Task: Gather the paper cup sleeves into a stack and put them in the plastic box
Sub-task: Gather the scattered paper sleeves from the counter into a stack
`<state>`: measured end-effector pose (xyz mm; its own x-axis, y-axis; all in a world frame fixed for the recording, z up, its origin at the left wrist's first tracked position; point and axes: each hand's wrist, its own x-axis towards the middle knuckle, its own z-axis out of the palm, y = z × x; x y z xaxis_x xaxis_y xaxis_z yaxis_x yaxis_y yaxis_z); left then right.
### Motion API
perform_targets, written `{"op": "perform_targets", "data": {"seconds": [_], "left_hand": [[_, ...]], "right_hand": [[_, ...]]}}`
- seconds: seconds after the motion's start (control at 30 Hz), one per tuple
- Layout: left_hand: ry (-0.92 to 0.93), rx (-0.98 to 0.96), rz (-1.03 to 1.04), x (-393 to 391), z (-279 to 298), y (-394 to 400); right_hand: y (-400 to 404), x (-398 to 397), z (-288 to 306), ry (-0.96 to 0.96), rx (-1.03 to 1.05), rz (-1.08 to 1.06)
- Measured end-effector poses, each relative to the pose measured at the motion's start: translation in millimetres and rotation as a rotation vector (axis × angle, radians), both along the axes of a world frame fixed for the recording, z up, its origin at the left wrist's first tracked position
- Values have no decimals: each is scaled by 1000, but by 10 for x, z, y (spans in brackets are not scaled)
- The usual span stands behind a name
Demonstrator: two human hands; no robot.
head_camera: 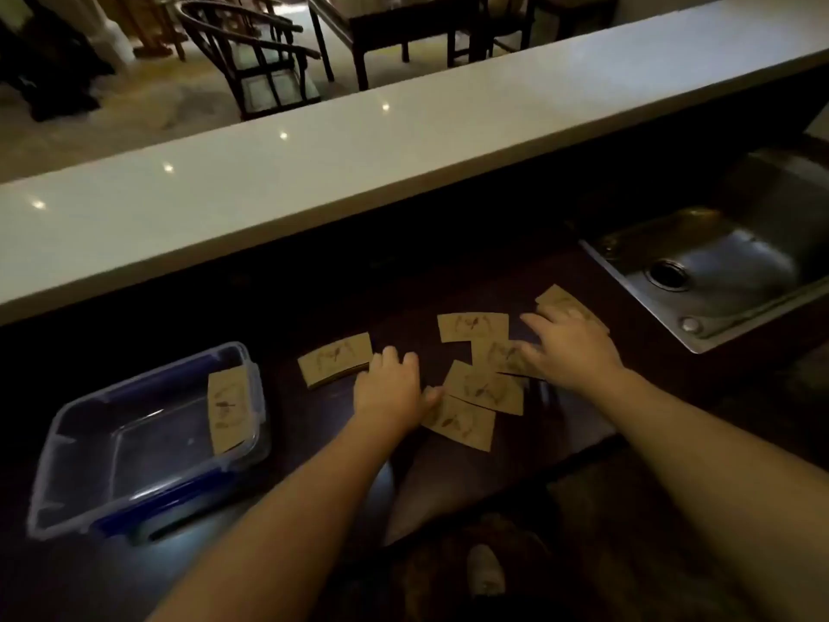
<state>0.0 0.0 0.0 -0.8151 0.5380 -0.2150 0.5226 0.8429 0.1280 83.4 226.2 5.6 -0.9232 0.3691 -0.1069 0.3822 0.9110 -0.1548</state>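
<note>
A clear plastic box with blue clips [85,446] sits at the left of the dark desk [287,303]. One flat brown paper cup sleeve [228,410] leans inside it, against its right wall. Next, another brown sleeve [334,357] lies flat, and the left hand [389,390] presses down beside it, fingers spread, gripping nothing. More brown sleeves [484,388] lie mixed up in the middle. The right hand [572,347] lies flat on them, fingers spread too. A shiny metal sink [717,258] is at the far right.
</note>
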Motion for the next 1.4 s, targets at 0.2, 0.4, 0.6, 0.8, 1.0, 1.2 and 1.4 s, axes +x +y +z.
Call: {"op": "perform_targets", "data": {"seconds": [0.2,0.4,0.6,0.8,1.0,1.2,1.4], "left_hand": [[-331,-60,344,200,-270,186],[-342,-47,480,175,-352,323],[-391,57,546,81,-413,293],[-442,547,627,49,-499,129],[-807,1177,1008,124,-505,100],[-1100,1434,1172,205,-485,13],[-1167,1429,1212,227,-428,-79]], "right_hand": [[63,-121,-288,-98,-50,86],[129,-230,-383,-126,-73,60],[-21,-226,-444,-124,-93,166],[-265,-159,-521,-141,-183,228],[-385,-158,-552,-90,-221,148],[-377,-214,-458,-88,-536,-86],[-385,-174,-264,228,-1352,-465]]}}
